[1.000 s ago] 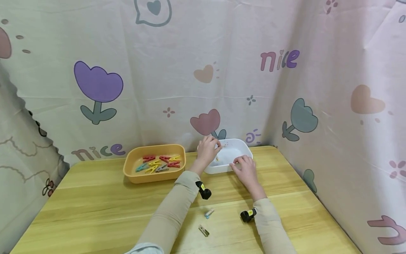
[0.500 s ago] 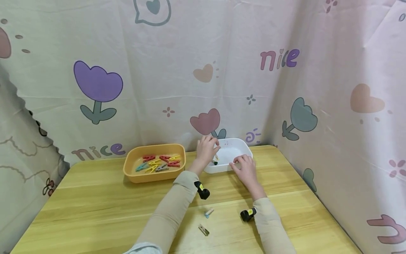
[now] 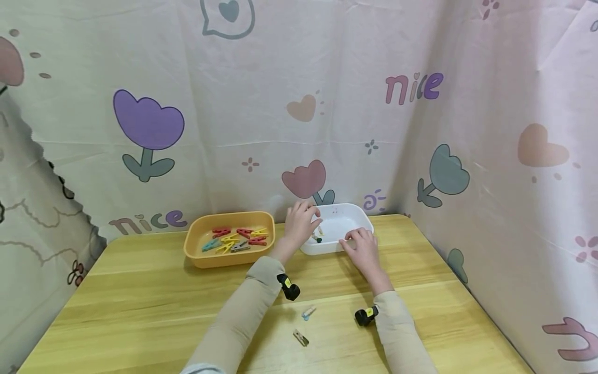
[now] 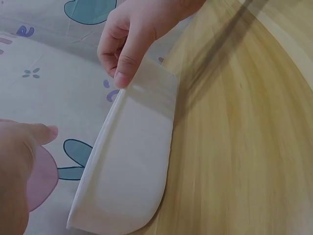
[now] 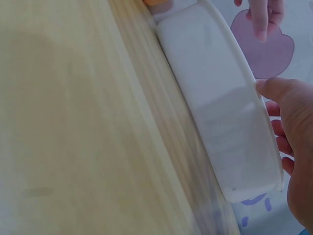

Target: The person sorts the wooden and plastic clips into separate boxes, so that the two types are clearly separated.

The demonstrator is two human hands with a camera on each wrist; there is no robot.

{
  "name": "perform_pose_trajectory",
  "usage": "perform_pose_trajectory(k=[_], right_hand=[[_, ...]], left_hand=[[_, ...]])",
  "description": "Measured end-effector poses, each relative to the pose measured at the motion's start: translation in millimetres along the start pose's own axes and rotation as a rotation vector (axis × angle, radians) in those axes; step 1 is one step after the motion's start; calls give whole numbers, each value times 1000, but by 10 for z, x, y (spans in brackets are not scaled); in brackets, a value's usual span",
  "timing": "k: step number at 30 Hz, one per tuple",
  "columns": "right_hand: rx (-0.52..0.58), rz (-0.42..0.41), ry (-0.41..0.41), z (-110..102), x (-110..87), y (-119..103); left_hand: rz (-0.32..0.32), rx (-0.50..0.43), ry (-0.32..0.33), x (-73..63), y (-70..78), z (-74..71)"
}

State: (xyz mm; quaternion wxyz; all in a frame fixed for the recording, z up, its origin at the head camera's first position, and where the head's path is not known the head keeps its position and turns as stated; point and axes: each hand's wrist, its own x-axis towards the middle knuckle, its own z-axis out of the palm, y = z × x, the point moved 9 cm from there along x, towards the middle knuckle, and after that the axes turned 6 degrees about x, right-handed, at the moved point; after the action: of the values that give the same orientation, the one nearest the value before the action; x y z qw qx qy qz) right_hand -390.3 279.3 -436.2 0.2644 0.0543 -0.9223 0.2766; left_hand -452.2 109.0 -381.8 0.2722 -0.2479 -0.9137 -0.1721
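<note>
My left hand (image 3: 299, 224) hovers over the left end of the white basin (image 3: 343, 246), its fingers loosely bent and nothing seen between them. At the basin's front rim, my right hand (image 3: 363, 249) holds on, thumb (image 5: 271, 89) on the near side and fingers over the inside. Within the basin lie a small clothespin with a dark green end (image 3: 318, 239) and a yellowish one (image 3: 321, 230), both partly unclear. Two wooden clothespins rest on the table nearer to me, one with a light blue part (image 3: 308, 313), one with a dark green part (image 3: 301, 338).
To the left of the white basin stands a yellow basin (image 3: 196, 259) with several red, yellow, blue and grey clothespins. The wooden table (image 3: 140, 311) ends at a printed cloth (image 3: 215, 114) hanging behind and at the right.
A clothespin with a dark green end has come to lie in the white basin. My left hand has drawn back slightly left; the right hand stays at the rim.
</note>
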Motion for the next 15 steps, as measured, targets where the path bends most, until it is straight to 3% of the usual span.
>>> perform_pose_trajectory(k=[7, 15], right_hand=[[4, -5, 10, -4, 5, -9], [13, -5, 5, 4, -1, -4]], left_hand=[[33, 4, 1, -110, -23, -87], [119, 100, 0, -280, -2, -208]])
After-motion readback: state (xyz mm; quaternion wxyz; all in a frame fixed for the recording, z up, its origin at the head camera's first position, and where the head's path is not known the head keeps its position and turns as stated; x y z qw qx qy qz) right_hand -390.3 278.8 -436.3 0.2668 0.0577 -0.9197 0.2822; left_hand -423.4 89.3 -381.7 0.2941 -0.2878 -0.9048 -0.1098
